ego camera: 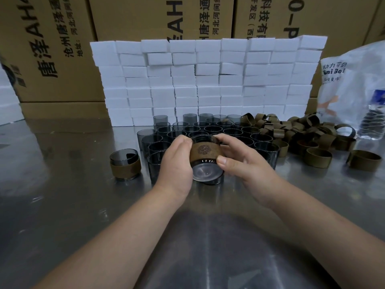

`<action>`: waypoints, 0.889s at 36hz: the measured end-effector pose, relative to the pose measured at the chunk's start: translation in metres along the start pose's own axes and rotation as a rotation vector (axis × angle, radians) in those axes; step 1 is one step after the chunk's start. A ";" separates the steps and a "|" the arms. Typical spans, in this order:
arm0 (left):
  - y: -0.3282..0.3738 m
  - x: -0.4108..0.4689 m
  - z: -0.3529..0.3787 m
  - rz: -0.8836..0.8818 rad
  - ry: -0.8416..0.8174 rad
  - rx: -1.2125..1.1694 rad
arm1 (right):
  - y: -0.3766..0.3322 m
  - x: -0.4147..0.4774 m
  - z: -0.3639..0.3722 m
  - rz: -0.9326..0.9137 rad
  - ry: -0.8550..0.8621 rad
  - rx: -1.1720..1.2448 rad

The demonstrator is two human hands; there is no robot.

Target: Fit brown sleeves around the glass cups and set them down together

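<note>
Together, left hand (pixel 177 161), right hand (pixel 244 163) clasp cup (pixel 205 173).

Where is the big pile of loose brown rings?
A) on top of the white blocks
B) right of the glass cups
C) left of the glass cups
B: the loose brown sleeves lie heaped on the table to the right of the glass cups.

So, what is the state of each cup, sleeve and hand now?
Smoky glass cup in the hands: tilted, base toward camera, brown sleeve on
Left hand: grips this cup
Right hand: grips this cup
Sleeved glass cup at left: upright, set down
Bare smoky glass cups: upright, unsleeved
Loose brown sleeves: heaped, empty
</note>
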State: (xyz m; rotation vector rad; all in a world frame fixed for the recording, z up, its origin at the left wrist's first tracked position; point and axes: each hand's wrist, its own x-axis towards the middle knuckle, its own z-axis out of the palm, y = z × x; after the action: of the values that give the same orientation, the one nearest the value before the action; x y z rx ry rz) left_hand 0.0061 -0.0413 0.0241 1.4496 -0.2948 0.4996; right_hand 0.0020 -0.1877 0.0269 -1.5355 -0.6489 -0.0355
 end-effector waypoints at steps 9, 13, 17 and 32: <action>-0.003 -0.003 0.004 0.003 -0.108 -0.093 | 0.001 0.000 0.004 -0.008 0.032 -0.014; -0.004 -0.009 0.007 0.028 -0.287 0.013 | 0.002 -0.001 0.004 0.033 -0.007 -0.080; -0.006 -0.010 0.008 0.047 -0.259 0.117 | 0.003 -0.001 0.003 0.067 -0.053 -0.130; -0.003 -0.009 0.008 0.083 -0.196 0.203 | -0.003 -0.002 0.011 -0.059 -0.078 -0.003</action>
State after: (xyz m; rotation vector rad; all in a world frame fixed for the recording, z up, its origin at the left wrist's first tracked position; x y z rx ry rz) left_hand 0.0003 -0.0506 0.0184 1.6932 -0.4731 0.4652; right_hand -0.0053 -0.1789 0.0276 -1.5258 -0.7568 -0.0212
